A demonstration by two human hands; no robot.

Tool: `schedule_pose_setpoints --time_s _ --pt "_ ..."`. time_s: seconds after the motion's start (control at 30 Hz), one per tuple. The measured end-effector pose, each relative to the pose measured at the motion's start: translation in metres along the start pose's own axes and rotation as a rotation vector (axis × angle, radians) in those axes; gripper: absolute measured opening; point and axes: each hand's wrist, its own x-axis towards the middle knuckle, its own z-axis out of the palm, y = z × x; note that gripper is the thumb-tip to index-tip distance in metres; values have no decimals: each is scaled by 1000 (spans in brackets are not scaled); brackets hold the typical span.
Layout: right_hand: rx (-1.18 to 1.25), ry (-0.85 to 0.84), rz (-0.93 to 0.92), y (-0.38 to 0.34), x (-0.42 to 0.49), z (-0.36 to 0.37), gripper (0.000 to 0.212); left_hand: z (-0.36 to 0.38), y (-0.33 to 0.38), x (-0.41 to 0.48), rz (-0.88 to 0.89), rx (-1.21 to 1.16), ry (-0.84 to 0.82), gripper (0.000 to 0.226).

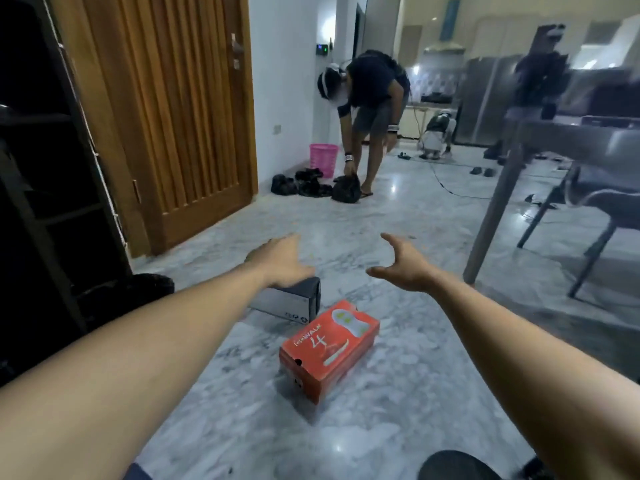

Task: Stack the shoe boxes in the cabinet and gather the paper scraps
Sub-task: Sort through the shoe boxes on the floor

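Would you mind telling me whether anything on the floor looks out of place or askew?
Yes: two shoe boxes sit loose on the marble floor, not in the dark cabinet. The orange shoe box lies skewed, and the grey shoe box beyond it, by the left hand, points another way. Neither looks damaged.

so the floor is polished grey-veined marble, glossy enough to throw back the lights, the orange shoe box on it looks like printed cardboard with a slight sheen, the grey box just behind that is duller card, and the door well behind it is ribbed, varnished wood
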Motion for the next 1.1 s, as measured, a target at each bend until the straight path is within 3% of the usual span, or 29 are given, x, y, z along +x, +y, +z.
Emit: schedule_pose_setpoints --time_s 0.27,0.43,0.57,0.67,0.83,1.0,1.1 --pt "85 -164 192 136 48 125 97 181 -44 45 -256 -24 -251 84" --pt "150 -235 242 199 82 198 79 279 -72 64 -479 -125 -318 124" --pt "257 -250 247 246 121 261 121 334 -73 72 -610 -167 -321 159" --pt "310 -235 260 270 148 285 151 363 -68 76 -603 -141 -248 154" --pt "398 -241 342 256 166 275 162 395 -92 69 -497 -181 -75 134" --pt "322 -54 338 257 122 285 143 389 -125 61 -373 -356 -58 128" --pt "335 81 344 256 76 295 129 385 -141 53 -366 -548 -51 112"
